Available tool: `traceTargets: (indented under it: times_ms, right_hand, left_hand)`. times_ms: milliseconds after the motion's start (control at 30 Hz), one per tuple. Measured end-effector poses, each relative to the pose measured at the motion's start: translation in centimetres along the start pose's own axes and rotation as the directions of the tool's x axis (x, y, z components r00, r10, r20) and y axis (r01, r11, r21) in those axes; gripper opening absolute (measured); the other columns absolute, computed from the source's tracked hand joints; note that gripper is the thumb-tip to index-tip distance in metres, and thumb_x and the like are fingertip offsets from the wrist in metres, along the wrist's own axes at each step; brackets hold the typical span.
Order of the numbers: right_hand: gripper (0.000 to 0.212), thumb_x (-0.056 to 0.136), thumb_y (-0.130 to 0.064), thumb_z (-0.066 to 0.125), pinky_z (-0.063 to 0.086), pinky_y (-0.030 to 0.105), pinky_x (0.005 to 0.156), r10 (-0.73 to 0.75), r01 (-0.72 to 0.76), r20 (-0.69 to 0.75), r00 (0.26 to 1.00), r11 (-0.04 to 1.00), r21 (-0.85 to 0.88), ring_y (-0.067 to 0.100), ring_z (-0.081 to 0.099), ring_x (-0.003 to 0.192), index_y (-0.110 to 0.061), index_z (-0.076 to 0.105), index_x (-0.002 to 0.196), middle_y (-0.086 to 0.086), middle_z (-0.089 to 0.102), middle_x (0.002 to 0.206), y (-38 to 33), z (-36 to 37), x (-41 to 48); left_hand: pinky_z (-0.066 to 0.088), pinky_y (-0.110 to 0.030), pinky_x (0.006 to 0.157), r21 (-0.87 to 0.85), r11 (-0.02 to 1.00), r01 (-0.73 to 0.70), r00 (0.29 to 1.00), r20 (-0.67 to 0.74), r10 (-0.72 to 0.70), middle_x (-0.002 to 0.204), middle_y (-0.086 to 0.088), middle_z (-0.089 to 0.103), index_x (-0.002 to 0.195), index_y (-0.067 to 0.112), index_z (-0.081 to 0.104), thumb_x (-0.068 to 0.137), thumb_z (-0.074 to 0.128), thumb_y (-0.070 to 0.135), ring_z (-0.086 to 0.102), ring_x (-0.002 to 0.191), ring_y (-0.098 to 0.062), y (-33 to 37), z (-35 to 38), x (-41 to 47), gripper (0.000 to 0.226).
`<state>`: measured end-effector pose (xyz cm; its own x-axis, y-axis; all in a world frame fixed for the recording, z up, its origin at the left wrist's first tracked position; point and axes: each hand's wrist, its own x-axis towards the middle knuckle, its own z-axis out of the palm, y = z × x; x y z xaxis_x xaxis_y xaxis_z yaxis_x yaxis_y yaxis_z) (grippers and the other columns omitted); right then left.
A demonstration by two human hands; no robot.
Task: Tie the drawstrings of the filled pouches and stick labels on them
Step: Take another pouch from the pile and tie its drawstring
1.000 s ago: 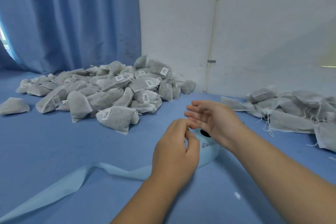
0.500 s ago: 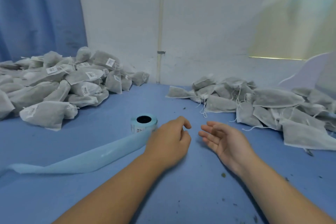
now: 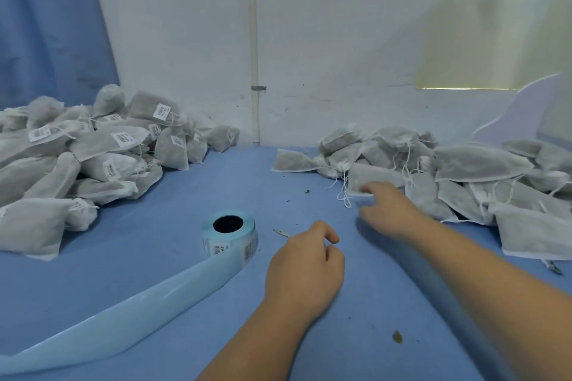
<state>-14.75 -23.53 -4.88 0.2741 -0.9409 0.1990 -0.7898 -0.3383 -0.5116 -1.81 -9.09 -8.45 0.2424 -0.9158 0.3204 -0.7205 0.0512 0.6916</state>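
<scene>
Farther out now, the right hand (image 3: 390,210) touches a grey mesh drawstring pouch (image 3: 378,178), fingers spread; left hand (image 3: 305,263) curled, contents unclear.

Brightness: soft, cool, even daylight; nothing dim.
Source: washed-out yellow-green glow at the upper right of the frame.
Shadows: a soft, dark band beside my right arm on the blue surface (image 3: 154,257).
Blur: my right hand (image 3: 387,210) and its fingers (image 3: 370,187) smear with motion.
Distortion: wide-angle stretch at the corners; the curtain (image 3: 46,25) leans.
</scene>
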Motion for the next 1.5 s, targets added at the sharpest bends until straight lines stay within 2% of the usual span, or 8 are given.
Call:
traceTargets:
  times_ms: [233, 400, 567, 733, 900, 1067, 1267, 1500]
  right_hand:
    - [0.065, 0.086, -0.008, 0.052, 0.037, 0.037, 0.100, 0.032, -0.015, 0.041, 0.999, 0.930, -0.366, 0.035, 0.040, 0.131, -0.002, 0.023, 0.144, 0.018, 0.022, 0.153, 0.6, -0.4, 5.7]
    - [0.045, 0.086, -0.009, 0.051, 0.044, 0.032, 0.082, 0.099, -0.073, 0.028, 0.995, 0.875, -0.479, 0.034, 0.055, 0.113, 0.001, 0.039, 0.127, 0.020, 0.056, 0.124, 1.2, 0.1, 7.0]
    - [0.037, 0.092, -0.011, 0.042, 0.042, 0.031, 0.099, 0.073, -0.002, 0.090, 0.993, 0.783, -0.622, 0.029, 0.050, 0.122, -0.007, 0.053, 0.128, 0.015, 0.053, 0.133, 1.5, -0.2, 7.2]
    - [0.040, 0.089, -0.023, 0.048, 0.037, 0.039, 0.098, -0.101, 0.115, 0.058, 0.993, 0.753, -0.647, 0.027, 0.041, 0.125, -0.030, 0.050, 0.128, 0.001, 0.042, 0.134, 2.2, 0.0, 6.2]
    - [0.011, 0.088, -0.034, 0.057, 0.041, 0.035, 0.088, -0.290, 0.325, 0.148, 0.945, 0.819, -0.472, 0.017, 0.051, 0.111, -0.034, 0.046, 0.091, -0.011, 0.051, 0.107, 1.2, -0.2, 2.5]
    - [0.024, 0.081, -0.042, 0.068, 0.042, 0.025, 0.086, -0.433, 0.466, 0.210, 0.877, 0.872, -0.149, 0.007, 0.052, 0.095, -0.034, 0.055, 0.100, -0.017, 0.048, 0.100, 0.0, -0.5, -4.0]
    - [0.056, 0.069, -0.034, 0.081, 0.043, 0.011, 0.081, -0.298, 0.269, 0.135, 0.945, 0.943, 0.197, -0.011, 0.052, 0.098, -0.047, 0.049, 0.112, -0.025, 0.042, 0.115, 0.8, -1.4, -8.9]
    - [0.048, 0.081, -0.021, 0.072, 0.040, 0.010, 0.079, -0.226, 0.222, 0.006, 0.974, 0.964, 0.148, -0.005, 0.054, 0.085, -0.025, 0.056, 0.125, -0.012, 0.062, 0.109, 1.8, -0.5, -11.2]
  left_hand:
    - [0.037, -0.030, 0.065, 0.013, 0.999, 0.049, 0.998, 0.041, -0.049, 0.079, 0.007, 0.053, 0.105, 0.035, 0.051, 0.091, 0.040, 0.027, 0.051, 0.078, -0.015, 0.2, -0.1, 0.0, 0.020]
    - [0.039, -0.031, 0.071, 0.048, 0.997, 0.054, 0.996, 0.064, -0.057, 0.084, 0.009, 0.059, 0.110, 0.034, 0.051, 0.090, 0.040, 0.028, 0.057, 0.091, -0.017, 0.2, -0.2, 0.1, 0.024]
    - [0.039, -0.031, 0.073, 0.102, 0.994, 0.038, 0.996, 0.081, -0.046, 0.093, 0.007, 0.064, 0.114, 0.034, 0.049, 0.091, 0.039, 0.028, 0.057, 0.094, -0.018, 0.2, -0.1, 0.0, 0.025]
    - [0.044, -0.033, 0.079, 0.103, 0.995, 0.015, 0.996, 0.084, -0.023, 0.098, 0.006, 0.064, 0.115, 0.033, 0.048, 0.090, 0.039, 0.028, 0.058, 0.094, -0.018, 0.1, -0.1, 0.1, 0.026]
    - [0.045, -0.033, 0.084, 0.012, 1.000, 0.022, 1.000, -0.001, -0.022, 0.106, 0.012, 0.057, 0.120, 0.037, 0.042, 0.095, 0.040, 0.036, 0.056, 0.096, -0.012, 0.1, -0.2, 0.0, 0.025]
    - [0.040, -0.028, 0.093, 0.061, 0.992, -0.108, 0.988, -0.105, 0.114, 0.126, 0.013, 0.037, 0.134, 0.033, 0.041, 0.092, 0.047, 0.040, 0.045, 0.114, -0.009, 0.3, -0.1, -0.2, 0.043]
    - [0.028, -0.032, 0.103, 0.303, 0.923, -0.238, 0.964, -0.043, 0.263, 0.142, 0.009, 0.046, 0.143, 0.030, 0.043, 0.079, 0.041, 0.041, 0.040, 0.128, -0.016, 0.6, -0.4, -0.8, 0.065]
    - [0.029, -0.035, 0.091, 0.507, 0.832, -0.225, 0.961, -0.027, 0.276, 0.120, 0.007, 0.049, 0.130, 0.037, 0.056, 0.087, 0.050, 0.045, 0.045, 0.113, -0.019, 0.7, -0.3, -1.0, 0.044]
